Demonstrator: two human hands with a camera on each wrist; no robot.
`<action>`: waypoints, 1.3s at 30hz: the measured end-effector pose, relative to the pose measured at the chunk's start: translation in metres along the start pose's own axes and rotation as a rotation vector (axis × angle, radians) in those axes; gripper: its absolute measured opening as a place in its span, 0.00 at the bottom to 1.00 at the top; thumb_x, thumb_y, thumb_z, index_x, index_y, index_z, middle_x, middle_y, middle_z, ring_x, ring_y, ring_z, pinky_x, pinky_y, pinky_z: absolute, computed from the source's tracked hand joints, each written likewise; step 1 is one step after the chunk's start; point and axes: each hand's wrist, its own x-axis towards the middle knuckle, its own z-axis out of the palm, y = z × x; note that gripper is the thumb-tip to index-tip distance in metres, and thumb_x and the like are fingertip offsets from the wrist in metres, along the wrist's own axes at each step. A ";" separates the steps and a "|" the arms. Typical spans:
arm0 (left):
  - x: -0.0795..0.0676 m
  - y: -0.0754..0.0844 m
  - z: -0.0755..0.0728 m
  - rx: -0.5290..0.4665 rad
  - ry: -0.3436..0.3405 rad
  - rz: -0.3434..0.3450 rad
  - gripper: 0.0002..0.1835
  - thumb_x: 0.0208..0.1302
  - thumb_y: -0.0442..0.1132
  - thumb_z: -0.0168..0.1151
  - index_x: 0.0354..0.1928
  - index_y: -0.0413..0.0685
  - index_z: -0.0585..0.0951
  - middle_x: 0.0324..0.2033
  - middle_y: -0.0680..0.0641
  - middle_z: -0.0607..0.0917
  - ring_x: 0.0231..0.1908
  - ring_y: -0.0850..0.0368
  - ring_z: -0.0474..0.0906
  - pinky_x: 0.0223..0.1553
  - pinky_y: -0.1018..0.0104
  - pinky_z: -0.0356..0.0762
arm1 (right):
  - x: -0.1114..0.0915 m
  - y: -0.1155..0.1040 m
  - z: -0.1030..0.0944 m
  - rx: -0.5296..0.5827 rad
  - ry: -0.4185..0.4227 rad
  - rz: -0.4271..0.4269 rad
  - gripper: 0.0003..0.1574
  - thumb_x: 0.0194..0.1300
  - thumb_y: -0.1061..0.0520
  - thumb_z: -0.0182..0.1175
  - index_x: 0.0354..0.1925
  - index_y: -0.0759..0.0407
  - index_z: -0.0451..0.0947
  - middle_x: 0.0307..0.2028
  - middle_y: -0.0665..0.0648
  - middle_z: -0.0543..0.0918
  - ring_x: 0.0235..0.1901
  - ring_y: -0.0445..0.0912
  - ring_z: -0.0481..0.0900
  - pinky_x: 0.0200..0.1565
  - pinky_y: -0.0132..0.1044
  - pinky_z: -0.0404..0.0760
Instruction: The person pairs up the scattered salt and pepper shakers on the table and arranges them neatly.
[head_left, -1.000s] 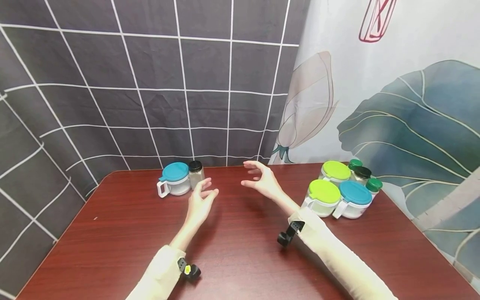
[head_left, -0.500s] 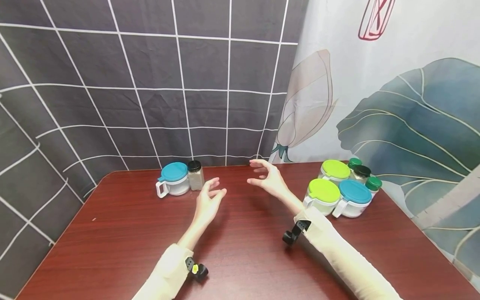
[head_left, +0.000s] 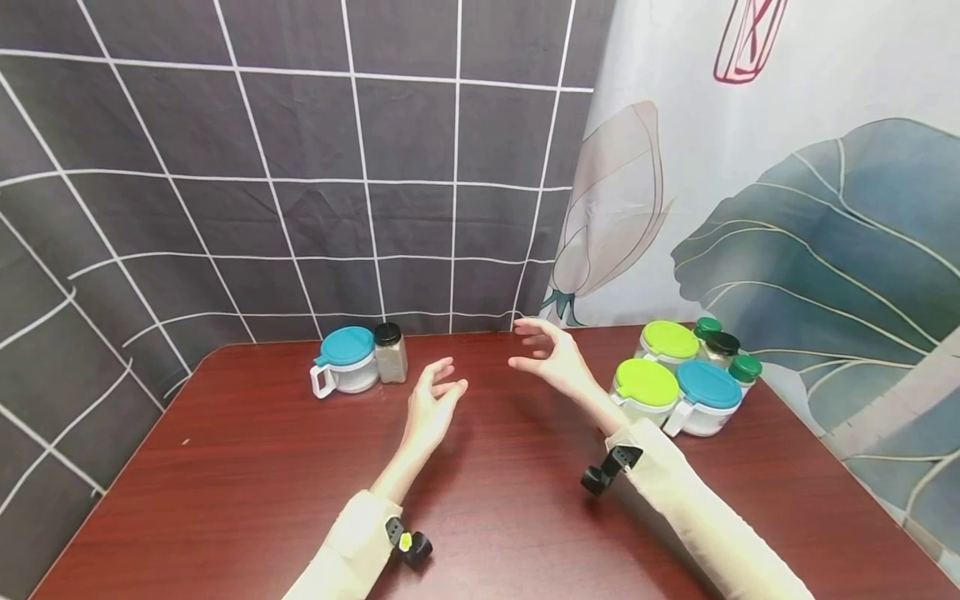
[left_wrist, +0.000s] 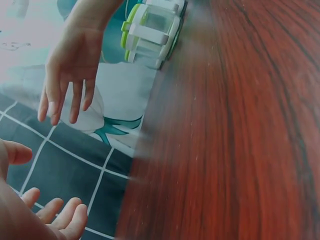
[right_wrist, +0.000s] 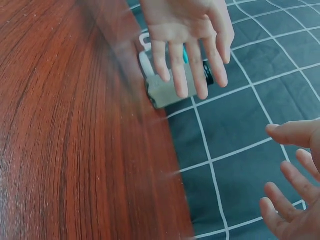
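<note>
Above the middle of the table my left hand [head_left: 431,412] holds nothing, its fingers loosely bent and apart. It is nearest to a spice jar [head_left: 392,358] with a black lid, standing against a blue-lidded seasoning pot [head_left: 348,360] with a white handle. My right hand [head_left: 558,365], also with nothing in it, hovers across from the left, palm turned inward. To its right are two green-lidded seasoning pots [head_left: 647,385] and another blue-lidded pot [head_left: 705,398]. In the right wrist view the left hand's fingers overlap the black-lidded jar [right_wrist: 172,95].
Behind the right-hand pots stand green-capped jars [head_left: 747,368] and a black-capped jar [head_left: 723,346]. The reddish-brown table [head_left: 247,492] ends at a grey checked curtain [head_left: 315,208] and a white curtain with leaf prints [head_left: 817,242].
Both hands have drifted to the right, with the left hand moving away from the black-lidded jar and the right hand nearer the green-lidded pots. The pots and jars stay in place.
</note>
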 end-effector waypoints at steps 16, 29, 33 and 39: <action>-0.004 0.006 0.023 -0.038 -0.041 0.030 0.23 0.61 0.37 0.62 0.59 0.47 0.75 0.56 0.39 0.80 0.50 0.45 0.82 0.50 0.50 0.79 | -0.005 0.019 -0.026 -0.057 0.057 0.010 0.36 0.50 0.62 0.72 0.59 0.58 0.74 0.52 0.64 0.81 0.51 0.58 0.79 0.54 0.52 0.78; -0.004 0.011 0.041 -0.072 -0.056 0.055 0.21 0.61 0.36 0.62 0.57 0.47 0.76 0.54 0.41 0.82 0.48 0.46 0.83 0.48 0.53 0.80 | -0.016 -0.006 -0.042 -0.095 0.077 0.025 0.34 0.51 0.67 0.69 0.58 0.68 0.73 0.53 0.70 0.79 0.48 0.53 0.79 0.54 0.58 0.76; -0.004 0.011 0.045 -0.084 -0.049 0.065 0.20 0.61 0.36 0.62 0.56 0.47 0.77 0.53 0.41 0.82 0.47 0.47 0.84 0.48 0.54 0.80 | -0.021 -0.013 -0.047 -0.078 0.097 0.029 0.33 0.51 0.69 0.69 0.57 0.70 0.74 0.53 0.71 0.79 0.44 0.41 0.79 0.55 0.58 0.75; -0.005 0.010 0.052 -0.101 -0.056 0.072 0.19 0.61 0.35 0.62 0.55 0.46 0.77 0.52 0.41 0.83 0.47 0.47 0.84 0.48 0.54 0.80 | -0.024 -0.005 -0.057 -0.100 0.103 0.031 0.31 0.52 0.67 0.69 0.56 0.69 0.75 0.52 0.67 0.80 0.43 0.34 0.78 0.55 0.54 0.77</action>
